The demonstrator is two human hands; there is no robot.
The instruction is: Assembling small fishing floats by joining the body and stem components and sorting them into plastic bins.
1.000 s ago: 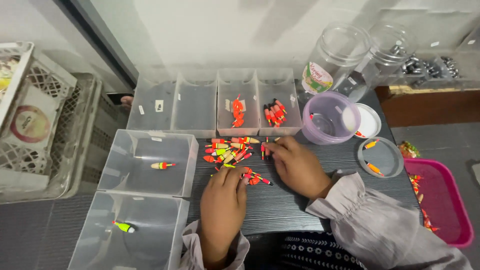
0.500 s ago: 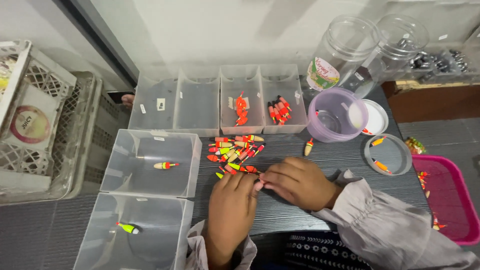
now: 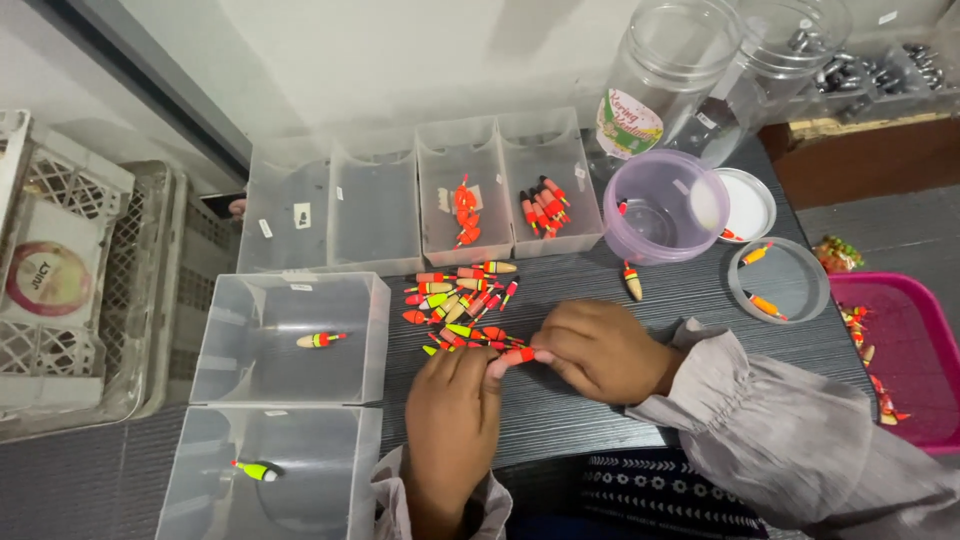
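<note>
Your left hand (image 3: pixel 452 405) and right hand (image 3: pixel 600 350) pinch one red-orange float (image 3: pixel 517 355) between fingertips, at the near edge of the float pile (image 3: pixel 462 305). It looks light, slick and thin-stemmed (probably snappable); grip its body. At 12 o'clock: clear bins (image 3: pixel 462 195).

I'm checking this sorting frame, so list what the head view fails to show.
- Right hand: its grip on the red float is unclear; curled fingers cover the float's end.
- Left hand: its palm hides whatever lies beneath.
- Pink tray: cut off by the right edge.
- Dark pieces in the far clear jar: too small and blurred to identify.
</note>
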